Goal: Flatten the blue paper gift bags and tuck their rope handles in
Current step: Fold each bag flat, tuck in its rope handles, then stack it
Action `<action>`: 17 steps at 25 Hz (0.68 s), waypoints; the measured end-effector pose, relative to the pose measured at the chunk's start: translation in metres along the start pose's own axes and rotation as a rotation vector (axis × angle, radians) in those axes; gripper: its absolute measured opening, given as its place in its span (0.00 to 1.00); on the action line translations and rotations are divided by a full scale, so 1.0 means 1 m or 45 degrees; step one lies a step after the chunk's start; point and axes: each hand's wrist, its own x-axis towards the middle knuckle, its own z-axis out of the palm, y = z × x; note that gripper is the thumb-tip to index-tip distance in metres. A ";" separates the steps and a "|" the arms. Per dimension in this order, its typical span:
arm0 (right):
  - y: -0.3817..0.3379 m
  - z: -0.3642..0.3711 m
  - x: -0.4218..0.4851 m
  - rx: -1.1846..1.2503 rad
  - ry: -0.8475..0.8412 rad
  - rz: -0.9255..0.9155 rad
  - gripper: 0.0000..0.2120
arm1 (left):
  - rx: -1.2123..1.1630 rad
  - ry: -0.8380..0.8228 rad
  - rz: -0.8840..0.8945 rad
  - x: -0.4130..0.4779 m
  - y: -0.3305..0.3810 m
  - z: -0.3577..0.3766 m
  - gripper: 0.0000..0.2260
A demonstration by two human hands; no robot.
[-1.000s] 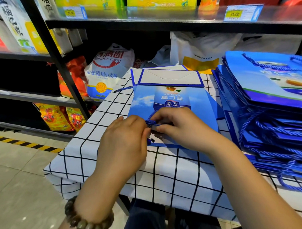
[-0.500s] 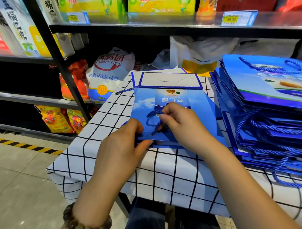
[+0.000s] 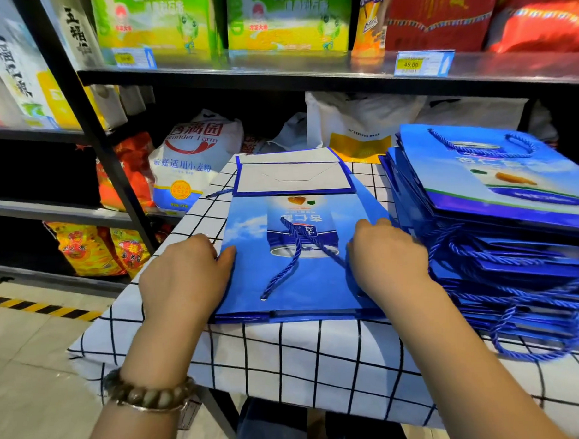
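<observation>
A flat blue paper gift bag [image 3: 251,286] lies on the checked tablecloth [image 3: 286,357] in front of me, its white folded bottom [image 3: 293,181] at the far end. Its blue rope handle [image 3: 291,255] lies loose across the printed face. My left hand [image 3: 185,278] grips the bag's left edge with the thumb on top. At the bag's right edge my right hand [image 3: 386,258] holds it, fingers curled under. To the right rises a tall stack of flattened blue bags [image 3: 498,212] with rope handles hanging out at the front.
Black metal shelves [image 3: 309,71] behind the table carry boxed goods, flour sacks [image 3: 194,157] and snack packets. A price tag [image 3: 420,63] hangs on the shelf edge. The tiled floor [image 3: 34,376] with a yellow-black stripe is at the left.
Both hands left the rope handle at the bag's near edge and spread apart to the bag's two sides. The handle now lies on the bag's face. The camera moved closer.
</observation>
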 end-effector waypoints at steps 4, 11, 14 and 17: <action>0.002 0.007 0.006 0.061 -0.033 0.108 0.19 | -0.241 -0.146 -0.051 0.010 -0.009 0.009 0.17; -0.006 -0.015 0.002 0.586 0.045 0.059 0.14 | -0.522 0.182 -0.008 0.002 -0.028 -0.022 0.11; -0.009 -0.047 0.001 0.637 0.284 -0.052 0.14 | -0.620 0.348 0.021 0.001 -0.023 -0.052 0.09; 0.005 -0.090 0.005 0.622 0.570 -0.104 0.17 | -0.741 0.454 0.099 0.011 -0.001 -0.079 0.11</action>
